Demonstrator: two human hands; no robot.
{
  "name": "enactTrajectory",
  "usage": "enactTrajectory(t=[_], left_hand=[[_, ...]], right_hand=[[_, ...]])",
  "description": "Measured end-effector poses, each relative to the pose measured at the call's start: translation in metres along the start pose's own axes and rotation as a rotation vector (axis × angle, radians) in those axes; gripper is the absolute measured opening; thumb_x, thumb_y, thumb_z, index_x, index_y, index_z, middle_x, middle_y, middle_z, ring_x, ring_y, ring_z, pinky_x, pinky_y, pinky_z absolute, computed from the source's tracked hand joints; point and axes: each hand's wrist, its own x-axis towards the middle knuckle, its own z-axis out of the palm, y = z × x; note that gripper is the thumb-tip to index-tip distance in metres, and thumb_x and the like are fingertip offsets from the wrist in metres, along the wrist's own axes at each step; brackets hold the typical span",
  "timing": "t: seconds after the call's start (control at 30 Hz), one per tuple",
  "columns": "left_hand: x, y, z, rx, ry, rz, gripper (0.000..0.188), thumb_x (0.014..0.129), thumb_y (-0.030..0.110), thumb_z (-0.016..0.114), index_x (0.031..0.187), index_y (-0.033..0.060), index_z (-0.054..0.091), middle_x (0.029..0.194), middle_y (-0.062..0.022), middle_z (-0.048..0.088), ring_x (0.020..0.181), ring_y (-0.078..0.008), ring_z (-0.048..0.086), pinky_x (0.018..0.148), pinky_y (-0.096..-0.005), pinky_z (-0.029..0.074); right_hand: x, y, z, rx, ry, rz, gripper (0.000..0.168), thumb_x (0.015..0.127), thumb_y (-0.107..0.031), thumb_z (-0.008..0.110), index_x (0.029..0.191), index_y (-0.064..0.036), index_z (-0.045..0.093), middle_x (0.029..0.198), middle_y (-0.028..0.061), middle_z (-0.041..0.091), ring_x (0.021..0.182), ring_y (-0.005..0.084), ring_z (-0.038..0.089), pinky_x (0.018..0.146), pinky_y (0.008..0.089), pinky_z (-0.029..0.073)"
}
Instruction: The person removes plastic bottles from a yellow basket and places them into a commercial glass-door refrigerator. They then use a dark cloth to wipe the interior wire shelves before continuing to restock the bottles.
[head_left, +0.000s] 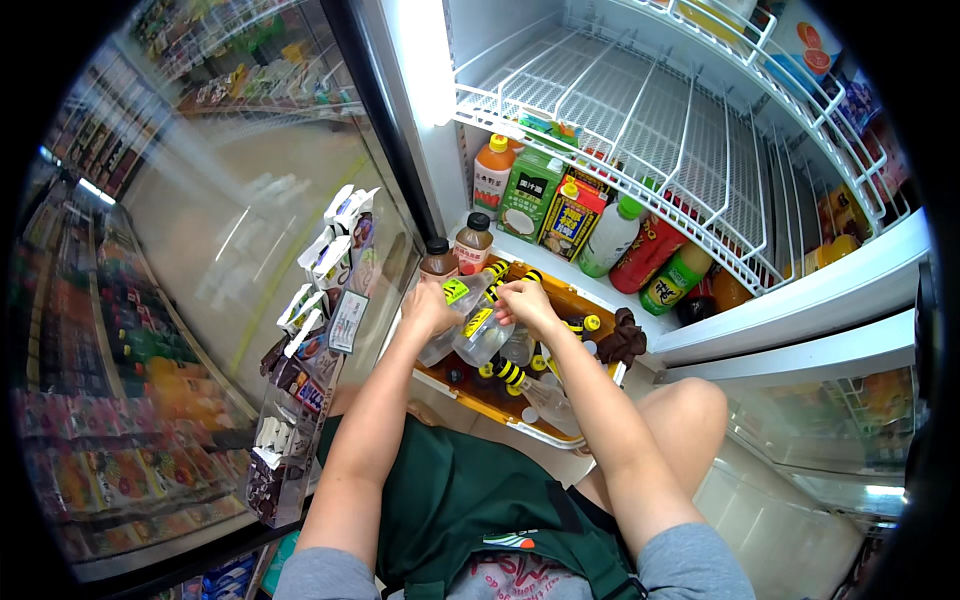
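Note:
A yellow-brown crate (517, 420) with a pale rim stands on the floor before me, holding several bottles with yellow and black caps. My left hand (431, 311) is at the crate's left part, against a clear bottle with a yellow-green label (456, 291); its fingers are partly hidden, so its grip is unclear. My right hand (523, 304) has bent fingers near the neck of a second clear bottle (484, 337) with a yellow label; whether it grips this bottle is not clear. Two brown drink bottles (473, 241) with dark caps stand just beyond my left hand.
An upright refrigerator has a white wire shelf (637, 97) above a row of cartons (531, 196) and bottles. A glass door (277, 187) stands open at left, beside a clear rack of packaged snacks (307, 390). A dark brown cloth (622, 336) hangs on the crate's right corner.

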Motion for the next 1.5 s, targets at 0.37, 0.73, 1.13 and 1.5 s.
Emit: enactTrajectory(t=[0.37,0.73,1.13,1.5], left_hand=[[-0.052,0.007,-0.045,-0.445,0.39,0.277,0.064,0.061,0.03,0.082,0.11,-0.0043,0.058,0.102,-0.0219,0.066,0.094,-0.0321,0.066,0.082,-0.0393,0.052],[-0.038,0.057,-0.075,-0.592,0.794,0.665,0.072,0.068,0.027,0.08,0.127,-0.0002,0.049,0.115,-0.0196,0.057,0.109,-0.0359,0.055,0.096,-0.0425,0.044],[0.005,0.116,-0.154,-0.927,0.825,0.711,0.069,0.077,0.006,0.055,0.139,-0.011,0.029,0.132,-0.0292,0.039,0.126,-0.0412,0.04,0.108,-0.0428,0.031],[0.057,0.115,-0.136,-0.874,0.637,0.539,0.031,0.083,0.014,0.048,0.096,-0.0102,0.06,0.086,-0.0277,0.064,0.084,-0.0394,0.064,0.08,-0.0427,0.049]], right_hand=[[-0.066,-0.088,0.006,0.129,-0.206,-0.075,0.072,0.085,-0.053,0.065,0.124,0.005,0.047,0.108,0.0197,0.059,0.085,0.0268,0.067,0.063,0.0359,0.06],[-0.113,-0.176,0.003,-0.035,0.205,-0.595,0.062,0.073,-0.018,0.081,0.12,-0.003,0.043,0.099,0.0121,0.065,0.086,0.0196,0.067,0.057,0.0307,0.058],[-0.069,-0.293,-0.019,-0.765,0.729,-1.324,0.057,0.068,-0.01,0.082,0.111,0.001,0.046,0.105,0.0197,0.055,0.093,0.0295,0.06,0.074,0.0366,0.051],[0.045,-0.327,-0.045,-0.649,0.595,-1.32,0.042,0.075,-0.018,0.075,0.103,-0.001,0.047,0.093,0.0153,0.063,0.087,0.0267,0.067,0.074,0.0351,0.056]])
